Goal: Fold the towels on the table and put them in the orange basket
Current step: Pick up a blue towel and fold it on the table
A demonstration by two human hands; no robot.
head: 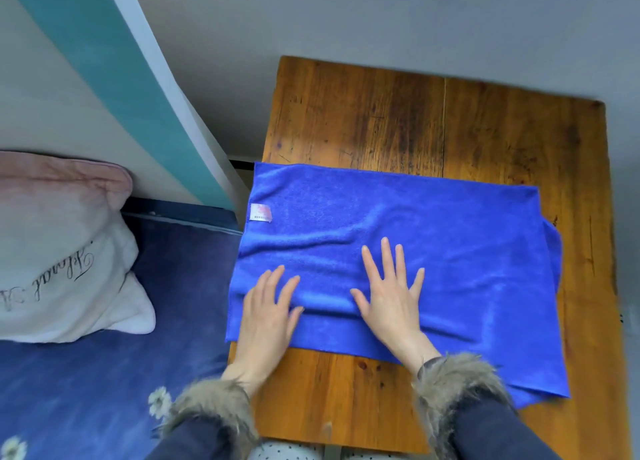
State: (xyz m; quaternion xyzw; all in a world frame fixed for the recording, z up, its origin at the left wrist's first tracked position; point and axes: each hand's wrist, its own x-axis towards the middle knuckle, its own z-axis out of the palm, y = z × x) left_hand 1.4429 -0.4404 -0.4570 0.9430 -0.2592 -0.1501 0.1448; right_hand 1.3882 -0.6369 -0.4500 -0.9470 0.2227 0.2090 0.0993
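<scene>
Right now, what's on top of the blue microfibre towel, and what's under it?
On the blue microfibre towel: left hand and right hand, both flat, and a white label. Under it: wooden table; anything beneath the cloth is hidden.

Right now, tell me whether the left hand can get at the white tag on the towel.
Probably yes. The left hand lies flat on the towel, and the tag sits uncovered at the towel's left edge beyond its fingertips, with nothing between them.

Soft, even, cool light fills the view, with no glare and only faint shadows under the hands. Wide-angle distortion bends the wall panel [114,88] and desk [415,120] edges. Fur cuffs [453,380] near the bottom look blurred.
</scene>
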